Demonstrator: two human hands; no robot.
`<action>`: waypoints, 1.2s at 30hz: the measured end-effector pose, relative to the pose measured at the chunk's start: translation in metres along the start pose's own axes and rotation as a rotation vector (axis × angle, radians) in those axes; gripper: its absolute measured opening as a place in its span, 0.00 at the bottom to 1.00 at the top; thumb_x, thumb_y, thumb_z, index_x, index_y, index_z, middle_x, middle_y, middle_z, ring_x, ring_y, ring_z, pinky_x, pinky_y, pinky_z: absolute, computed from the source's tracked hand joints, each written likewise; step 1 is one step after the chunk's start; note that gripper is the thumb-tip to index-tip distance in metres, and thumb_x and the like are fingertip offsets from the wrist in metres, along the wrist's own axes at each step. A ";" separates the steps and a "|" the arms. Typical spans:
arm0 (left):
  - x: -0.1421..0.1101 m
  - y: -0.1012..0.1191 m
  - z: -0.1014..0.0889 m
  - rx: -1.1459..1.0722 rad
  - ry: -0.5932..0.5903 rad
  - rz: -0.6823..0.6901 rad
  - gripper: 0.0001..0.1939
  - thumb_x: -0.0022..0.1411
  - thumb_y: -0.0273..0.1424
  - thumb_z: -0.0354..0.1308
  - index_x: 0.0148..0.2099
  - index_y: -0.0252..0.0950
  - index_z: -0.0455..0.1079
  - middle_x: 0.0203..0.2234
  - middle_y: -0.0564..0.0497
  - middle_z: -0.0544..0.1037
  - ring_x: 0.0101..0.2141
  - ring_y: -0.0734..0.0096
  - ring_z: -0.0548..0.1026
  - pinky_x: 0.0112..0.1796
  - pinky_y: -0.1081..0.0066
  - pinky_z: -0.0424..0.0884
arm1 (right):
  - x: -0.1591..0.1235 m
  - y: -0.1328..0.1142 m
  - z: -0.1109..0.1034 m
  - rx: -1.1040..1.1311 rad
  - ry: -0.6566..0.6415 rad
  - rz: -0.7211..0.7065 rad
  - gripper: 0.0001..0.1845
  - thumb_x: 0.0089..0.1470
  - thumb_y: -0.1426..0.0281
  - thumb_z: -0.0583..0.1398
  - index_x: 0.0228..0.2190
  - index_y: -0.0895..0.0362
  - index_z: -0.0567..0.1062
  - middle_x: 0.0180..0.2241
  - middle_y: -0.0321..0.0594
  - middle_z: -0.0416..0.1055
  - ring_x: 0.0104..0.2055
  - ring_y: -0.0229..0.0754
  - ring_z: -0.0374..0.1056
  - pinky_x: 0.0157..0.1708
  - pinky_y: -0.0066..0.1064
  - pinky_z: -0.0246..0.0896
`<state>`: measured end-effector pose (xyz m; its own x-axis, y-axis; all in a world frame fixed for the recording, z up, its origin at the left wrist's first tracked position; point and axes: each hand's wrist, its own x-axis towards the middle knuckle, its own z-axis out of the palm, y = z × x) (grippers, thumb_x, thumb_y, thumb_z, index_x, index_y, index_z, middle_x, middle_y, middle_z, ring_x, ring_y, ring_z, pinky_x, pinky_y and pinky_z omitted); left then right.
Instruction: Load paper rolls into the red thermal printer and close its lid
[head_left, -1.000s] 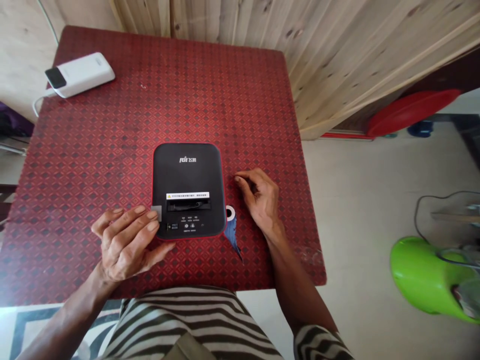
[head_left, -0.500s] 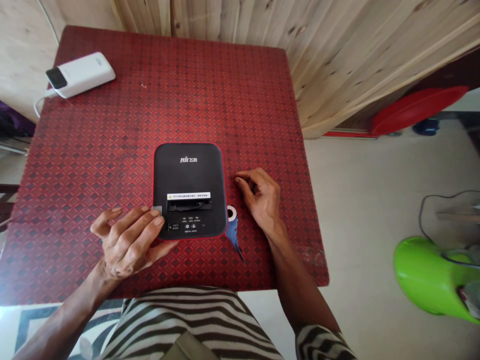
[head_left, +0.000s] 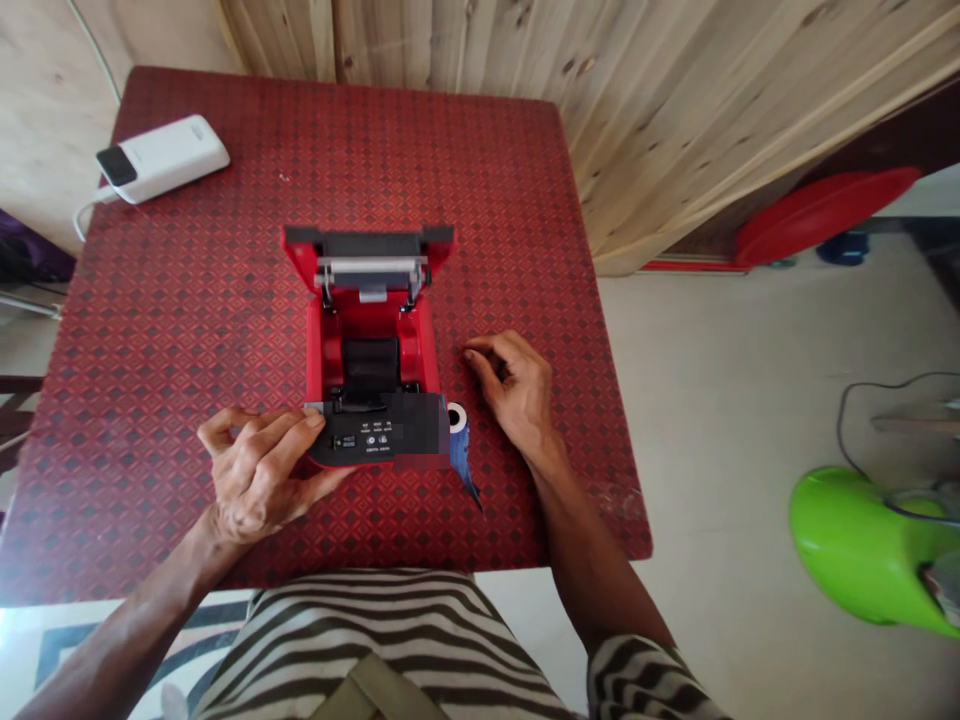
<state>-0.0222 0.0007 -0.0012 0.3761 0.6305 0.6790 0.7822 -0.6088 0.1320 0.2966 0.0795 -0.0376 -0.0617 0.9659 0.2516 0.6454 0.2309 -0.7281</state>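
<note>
Head-worn view, facing forward and down

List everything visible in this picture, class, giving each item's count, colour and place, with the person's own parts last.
table: one, red patterned, centre of view
thermal printer: one, black and red, lid open, mid-table
paper roll: one, white and blue, beside the printer's right side
power bank: one, white, far left of the table, cable attached
wood panelling: one wall, pale, behind the table
plastic item: one, red, floor at far right
plastic item: one, green, floor at right
left hand: one, fingers on the printer's grey tab
right hand: one, on the table right of the printer
striped shirt: one, black and white, on the person
</note>
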 end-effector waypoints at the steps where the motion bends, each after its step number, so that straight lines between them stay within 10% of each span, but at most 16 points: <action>1: 0.000 0.000 0.000 -0.004 0.005 -0.005 0.37 0.52 0.40 0.79 0.60 0.44 0.68 0.41 0.50 0.83 0.35 0.64 0.80 0.42 0.58 0.69 | 0.001 -0.002 -0.002 0.003 -0.002 -0.006 0.08 0.66 0.67 0.61 0.38 0.54 0.81 0.34 0.40 0.78 0.32 0.42 0.71 0.35 0.36 0.68; 8: -0.001 0.002 0.001 -0.009 0.067 0.044 0.34 0.53 0.36 0.79 0.58 0.41 0.69 0.43 0.48 0.82 0.38 0.65 0.81 0.44 0.61 0.70 | 0.008 -0.075 -0.033 -0.050 0.022 -0.308 0.08 0.69 0.70 0.62 0.42 0.53 0.83 0.39 0.40 0.82 0.39 0.41 0.77 0.41 0.34 0.73; 17: -0.005 0.000 0.004 -0.053 0.083 0.062 0.45 0.51 0.32 0.79 0.67 0.32 0.64 0.44 0.42 0.82 0.44 0.56 0.80 0.48 0.58 0.71 | 0.061 -0.172 0.006 -0.670 -0.721 -0.357 0.20 0.70 0.80 0.49 0.51 0.61 0.79 0.47 0.53 0.80 0.42 0.49 0.80 0.35 0.38 0.70; 30: 0.000 0.007 0.003 -0.077 0.063 0.002 0.40 0.57 0.30 0.76 0.68 0.31 0.65 0.46 0.40 0.82 0.47 0.56 0.80 0.52 0.58 0.69 | 0.066 -0.167 0.014 -0.711 -0.681 -0.358 0.20 0.68 0.78 0.52 0.56 0.61 0.74 0.44 0.52 0.81 0.41 0.52 0.80 0.35 0.39 0.69; 36: -0.002 0.006 0.004 -0.077 0.064 -0.012 0.42 0.57 0.31 0.76 0.69 0.35 0.64 0.48 0.42 0.82 0.47 0.56 0.80 0.51 0.58 0.69 | 0.053 -0.168 -0.016 -0.464 -0.546 -0.370 0.12 0.66 0.75 0.58 0.49 0.57 0.77 0.41 0.43 0.81 0.37 0.45 0.78 0.32 0.33 0.65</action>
<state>-0.0167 -0.0021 -0.0045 0.3324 0.6074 0.7215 0.7453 -0.6380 0.1937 0.1972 0.0900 0.1084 -0.6189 0.7854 -0.0097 0.7536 0.5902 -0.2893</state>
